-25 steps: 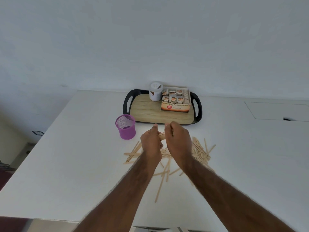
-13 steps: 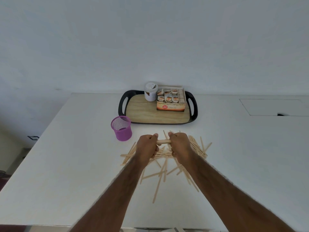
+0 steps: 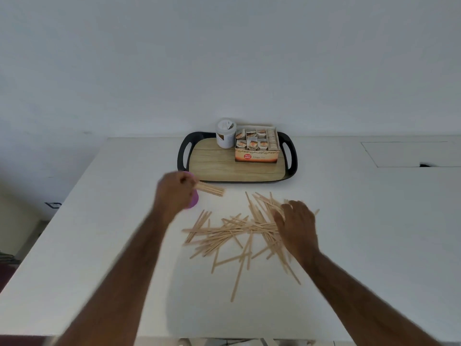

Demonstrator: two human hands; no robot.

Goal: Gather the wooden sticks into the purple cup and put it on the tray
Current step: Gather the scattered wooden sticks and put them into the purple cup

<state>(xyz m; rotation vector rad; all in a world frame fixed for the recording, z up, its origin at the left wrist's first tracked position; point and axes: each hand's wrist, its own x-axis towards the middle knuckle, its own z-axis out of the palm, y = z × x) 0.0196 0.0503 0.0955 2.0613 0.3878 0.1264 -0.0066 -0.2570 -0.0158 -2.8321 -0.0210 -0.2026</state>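
Fingers [image 3: 186,182] of the left hand [image 3: 173,192] are curled round a bundle of sticks [image 3: 210,189] held level beside the half-hidden purple cup [image 3: 194,201] near the tray [image 3: 184,156]. The right hand [image 3: 296,223] is spread on the loose sticks [image 3: 224,231]. Entered flat, the bundle could be spilled and the cup toppled.

— Can any writing be read?
— On the front of the carton [image 3: 264,158] standing on the tray [image 3: 183,156], a round red badge [image 3: 247,156] with two lines of white capitals is seen. The upper line seems to be "FRESH"; the lower cannot be made out.
— Anything else?
— Small print beside the badge and the label on the white jar [image 3: 225,136] are too blurred to be read.
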